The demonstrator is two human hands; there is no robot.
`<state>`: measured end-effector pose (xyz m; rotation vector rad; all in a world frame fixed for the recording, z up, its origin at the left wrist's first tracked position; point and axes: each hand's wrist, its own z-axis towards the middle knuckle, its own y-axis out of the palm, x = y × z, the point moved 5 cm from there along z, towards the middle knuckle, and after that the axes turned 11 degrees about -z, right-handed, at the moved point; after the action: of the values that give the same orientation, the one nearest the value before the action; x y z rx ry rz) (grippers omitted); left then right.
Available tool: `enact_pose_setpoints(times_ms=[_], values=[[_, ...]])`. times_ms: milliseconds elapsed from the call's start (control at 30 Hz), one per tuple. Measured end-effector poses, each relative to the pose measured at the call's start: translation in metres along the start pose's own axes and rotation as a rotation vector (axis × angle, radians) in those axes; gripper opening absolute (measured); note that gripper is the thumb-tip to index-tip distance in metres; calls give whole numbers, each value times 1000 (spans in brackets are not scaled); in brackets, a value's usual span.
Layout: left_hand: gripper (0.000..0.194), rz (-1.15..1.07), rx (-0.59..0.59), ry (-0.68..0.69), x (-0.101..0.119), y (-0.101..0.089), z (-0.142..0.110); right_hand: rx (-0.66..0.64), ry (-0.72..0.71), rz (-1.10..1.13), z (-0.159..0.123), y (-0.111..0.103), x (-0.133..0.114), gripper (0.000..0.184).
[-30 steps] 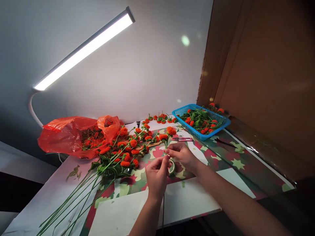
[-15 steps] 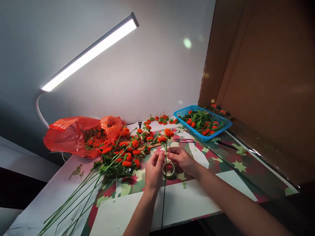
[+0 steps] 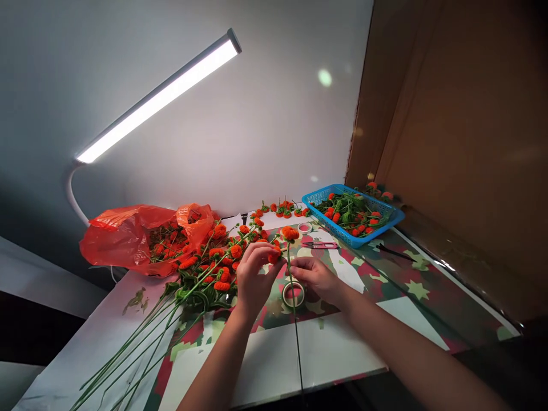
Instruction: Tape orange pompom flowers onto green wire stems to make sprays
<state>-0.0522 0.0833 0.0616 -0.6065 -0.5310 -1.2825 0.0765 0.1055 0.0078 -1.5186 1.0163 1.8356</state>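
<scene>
My right hand pinches the long thin stem of an artificial flower, just below its heads. The upper orange fuzzy flower head stands upright above my fingers. My left hand has its fingers curled round a lower orange flower head that branches off beside the same stem. Behind the stem, right below my hands, is a roll of tape; I cannot tell whether it touches my right hand. The stem's lower end runs down past the table's front edge.
Finished-looking orange flowers with long stems lie to the left, beside a red plastic bag of flower heads. A blue basket holds more at the back right. Thread snips, another tape roll and black tweezers lie around. A lamp shines above.
My left hand has moved up and left from the stem to the lower flower head, which has tilted downward. The stem's lower end has swung right. My right hand stays nearly in place.
</scene>
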Motion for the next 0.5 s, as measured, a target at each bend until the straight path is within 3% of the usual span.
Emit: enact_pose_setpoints(times_ms=[67, 167, 333, 433, 500], values=[[19, 73, 52, 47, 3, 1, -6, 11, -1, -16, 1, -1, 1, 31], [31, 126, 22, -24, 3, 3, -5, 44, -16, -73, 2, -2, -1, 33], [32, 118, -166, -136, -1, 0, 11, 60, -44, -149, 0, -2, -7, 34], [32, 20, -293, -152, -7, 0, 15, 49, -31, -141, -1, 0, -8, 32], [29, 30, -317, -131, -9, -2, 16, 44, -22, -130, -1, 1, -8, 32]])
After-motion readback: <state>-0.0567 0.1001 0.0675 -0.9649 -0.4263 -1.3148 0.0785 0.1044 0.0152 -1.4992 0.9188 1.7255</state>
